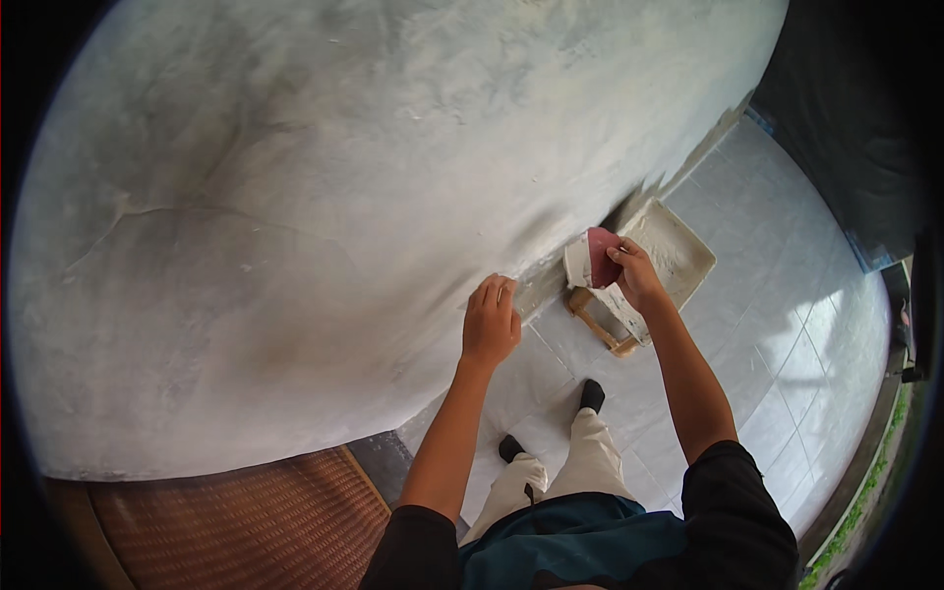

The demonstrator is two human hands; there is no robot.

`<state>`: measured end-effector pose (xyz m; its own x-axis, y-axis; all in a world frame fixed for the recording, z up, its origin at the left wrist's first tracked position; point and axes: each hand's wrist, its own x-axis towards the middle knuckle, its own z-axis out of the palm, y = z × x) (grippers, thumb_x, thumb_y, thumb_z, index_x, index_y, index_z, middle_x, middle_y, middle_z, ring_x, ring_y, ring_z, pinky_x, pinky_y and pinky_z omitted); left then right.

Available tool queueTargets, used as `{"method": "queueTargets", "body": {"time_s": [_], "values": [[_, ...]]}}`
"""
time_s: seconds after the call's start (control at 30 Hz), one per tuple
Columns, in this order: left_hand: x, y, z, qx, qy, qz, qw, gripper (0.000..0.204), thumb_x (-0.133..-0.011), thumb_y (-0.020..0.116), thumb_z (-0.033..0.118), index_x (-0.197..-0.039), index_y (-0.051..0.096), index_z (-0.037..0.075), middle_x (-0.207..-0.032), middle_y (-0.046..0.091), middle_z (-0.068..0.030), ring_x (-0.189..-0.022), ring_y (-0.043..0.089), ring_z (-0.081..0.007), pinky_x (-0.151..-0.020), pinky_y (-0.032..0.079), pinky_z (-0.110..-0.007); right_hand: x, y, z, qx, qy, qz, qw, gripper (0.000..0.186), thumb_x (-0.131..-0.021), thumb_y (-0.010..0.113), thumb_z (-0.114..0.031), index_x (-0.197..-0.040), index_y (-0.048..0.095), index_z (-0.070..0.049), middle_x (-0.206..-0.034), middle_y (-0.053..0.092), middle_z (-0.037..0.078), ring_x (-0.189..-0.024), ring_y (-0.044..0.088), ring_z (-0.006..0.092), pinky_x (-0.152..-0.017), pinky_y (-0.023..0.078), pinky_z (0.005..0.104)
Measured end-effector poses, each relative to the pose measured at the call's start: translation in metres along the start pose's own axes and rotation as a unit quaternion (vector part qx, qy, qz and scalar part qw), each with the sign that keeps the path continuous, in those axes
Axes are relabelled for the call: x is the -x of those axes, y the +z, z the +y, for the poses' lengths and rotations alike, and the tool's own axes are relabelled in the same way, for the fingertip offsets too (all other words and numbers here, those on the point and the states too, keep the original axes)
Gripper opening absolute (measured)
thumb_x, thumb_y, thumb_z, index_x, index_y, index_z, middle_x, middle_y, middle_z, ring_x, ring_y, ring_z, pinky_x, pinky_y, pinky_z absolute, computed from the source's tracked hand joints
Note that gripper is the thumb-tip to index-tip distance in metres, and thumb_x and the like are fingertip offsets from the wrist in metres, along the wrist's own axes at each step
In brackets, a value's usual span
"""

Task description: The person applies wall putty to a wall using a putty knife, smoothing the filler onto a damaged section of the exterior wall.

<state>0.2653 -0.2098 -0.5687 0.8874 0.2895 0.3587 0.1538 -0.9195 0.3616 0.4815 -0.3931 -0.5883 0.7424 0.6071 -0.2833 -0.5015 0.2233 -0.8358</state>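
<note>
My right hand [637, 273] pinches a dark red putty spreader [603, 258] between thumb and fingers. White paste coats the spreader's left side, and it is held over the near left part of a pale rectangular tray [700, 276]. More of the white paste [664, 236] is smeared inside that tray. My left hand [491, 323] is raised close to the grey-white plastered wall [295, 246], its fingers curled together. A pale edge shows beside those fingers, but what they hold cannot be made out.
The tray rests on a low wooden stool [597, 323] beside the wall's foot. Grey tiles [777, 324] cover the floor under my feet. A brown woven panel [246, 521] lies at the lower left, and a dark sheet [846, 118] hangs at the upper right.
</note>
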Motion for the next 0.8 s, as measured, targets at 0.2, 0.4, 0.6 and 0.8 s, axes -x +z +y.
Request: {"method": "queueTargets", "body": {"time_s": [0.2,0.4,0.6,0.8], "values": [[0.021,-0.082,-0.009,-0.028,0.07,0.146,0.986,0.036,-0.076,0.057,0.001,-0.112,0.058,0.002,-0.115,0.057,-0.0126,-0.119,0.052,-0.031,-0.1,0.042,-0.043,0.034,0.064,-0.012,0.002,-0.043,-0.027,0.999,0.019,-0.096,0.05,-0.003,-0.115,0.054,-0.002,-0.109,0.063,0.01,-0.101,0.063,0.0201,-0.089,0.053,0.038],[0.044,-0.131,-0.024,-0.047,0.084,0.172,0.98,0.038,-0.074,0.058,0.002,-0.112,0.058,0.002,-0.115,0.057,-0.0123,-0.118,0.052,-0.0301,-0.098,0.043,-0.042,0.046,0.111,-0.008,-0.013,-0.062,-0.023,0.998,0.019,-0.097,0.048,-0.003,-0.115,0.052,-0.001,-0.111,0.062,0.012,-0.101,0.063,0.0247,-0.089,0.054,0.0444],[0.048,-0.169,-0.033,-0.067,0.119,0.191,0.972,0.042,-0.072,0.059,0.003,-0.114,0.059,0.001,-0.118,0.055,-0.0125,-0.121,0.05,-0.0292,-0.101,0.042,-0.042,0.083,0.177,-0.047,-0.016,-0.055,-0.126,0.99,0.033,-0.089,0.046,0.006,-0.121,0.049,0.003,-0.116,0.06,0.016,-0.107,0.062,0.0284,-0.094,0.052,0.0445],[0.039,-0.218,-0.03,-0.117,0.132,0.25,0.952,0.037,-0.072,0.058,0.002,-0.109,0.061,0.002,-0.114,0.057,-0.0128,-0.118,0.053,-0.0307,-0.098,0.044,-0.043,0.092,0.244,-0.097,-0.087,-0.114,-0.247,0.958,0.029,-0.089,0.047,0.007,-0.117,0.05,0.0,-0.113,0.062,0.014,-0.104,0.063,0.0246,-0.092,0.054,0.04]]}}
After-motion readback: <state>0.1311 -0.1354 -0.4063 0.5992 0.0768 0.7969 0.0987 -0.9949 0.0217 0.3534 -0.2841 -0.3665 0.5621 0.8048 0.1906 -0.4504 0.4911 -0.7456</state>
